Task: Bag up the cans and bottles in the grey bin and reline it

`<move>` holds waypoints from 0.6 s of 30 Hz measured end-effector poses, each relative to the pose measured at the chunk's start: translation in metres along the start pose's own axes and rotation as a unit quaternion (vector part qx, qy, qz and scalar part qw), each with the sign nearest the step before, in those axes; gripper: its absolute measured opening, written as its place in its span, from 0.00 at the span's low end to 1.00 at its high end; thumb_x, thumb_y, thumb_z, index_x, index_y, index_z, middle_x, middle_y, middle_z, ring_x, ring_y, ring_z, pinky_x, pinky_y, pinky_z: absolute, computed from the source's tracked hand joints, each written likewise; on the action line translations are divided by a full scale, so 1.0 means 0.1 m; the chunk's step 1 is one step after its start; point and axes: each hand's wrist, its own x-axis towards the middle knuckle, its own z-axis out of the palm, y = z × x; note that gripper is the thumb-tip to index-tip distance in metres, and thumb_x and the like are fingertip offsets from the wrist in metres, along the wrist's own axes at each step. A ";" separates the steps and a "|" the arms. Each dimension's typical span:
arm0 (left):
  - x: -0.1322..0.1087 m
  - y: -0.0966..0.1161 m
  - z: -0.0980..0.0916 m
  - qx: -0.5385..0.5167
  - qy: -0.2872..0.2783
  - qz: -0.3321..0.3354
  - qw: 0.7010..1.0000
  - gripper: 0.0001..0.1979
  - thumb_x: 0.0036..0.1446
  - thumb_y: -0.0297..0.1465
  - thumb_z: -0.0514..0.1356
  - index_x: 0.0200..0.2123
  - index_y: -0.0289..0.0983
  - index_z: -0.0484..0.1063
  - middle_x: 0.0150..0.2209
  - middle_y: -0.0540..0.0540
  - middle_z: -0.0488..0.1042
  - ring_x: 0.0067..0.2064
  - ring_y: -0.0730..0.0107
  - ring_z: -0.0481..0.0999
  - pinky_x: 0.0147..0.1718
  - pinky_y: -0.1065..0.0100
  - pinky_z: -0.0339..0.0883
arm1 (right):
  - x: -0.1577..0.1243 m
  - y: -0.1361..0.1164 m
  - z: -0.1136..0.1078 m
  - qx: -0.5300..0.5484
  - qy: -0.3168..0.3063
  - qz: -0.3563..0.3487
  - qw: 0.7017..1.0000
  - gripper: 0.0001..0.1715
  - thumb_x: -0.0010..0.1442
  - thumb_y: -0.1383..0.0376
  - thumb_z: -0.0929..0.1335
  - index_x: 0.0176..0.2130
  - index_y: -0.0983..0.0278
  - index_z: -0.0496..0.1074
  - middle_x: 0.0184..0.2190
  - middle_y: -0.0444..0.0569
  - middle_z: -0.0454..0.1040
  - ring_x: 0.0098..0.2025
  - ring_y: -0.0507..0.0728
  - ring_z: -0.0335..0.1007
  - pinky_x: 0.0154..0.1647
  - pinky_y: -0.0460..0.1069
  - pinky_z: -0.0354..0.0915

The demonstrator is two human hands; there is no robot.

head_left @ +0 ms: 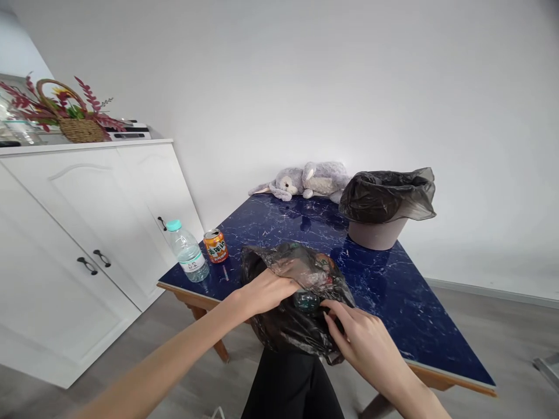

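Observation:
A crumpled, semi-transparent black plastic bag [288, 331] lies at the front edge of the blue marble-patterned table [393, 291], partly hanging over it. Inside its opening a clear bottle [307, 301] shows, and an orange item is faintly seen through the film. My left hand [273, 288] reaches into the bag's mouth, its fingertips under the film; what they hold, if anything, is hidden. At the bag's right side my right hand [356, 331] pinches the edge with thumb and index finger.
At the table's left stand a water bottle [190, 256] and an orange can [216, 247]. A plush rabbit [312, 179] lies at the back. A bin [378, 233] with a black liner [384, 195] stands back right. A white cabinet [87, 221] is on the left.

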 end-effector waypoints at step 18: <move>-0.18 0.44 -1.73 -0.336 0.071 -0.195 0.919 0.31 0.49 0.38 0.73 0.57 0.45 0.73 0.55 0.43 0.78 0.54 0.50 0.79 0.52 0.54 0.77 | 0.12 0.65 0.23 -0.077 0.019 0.143 0.986 0.24 0.73 0.62 0.62 0.65 0.63 0.63 0.37 0.51 0.83 0.30 0.62 0.82 0.21 0.49 0.55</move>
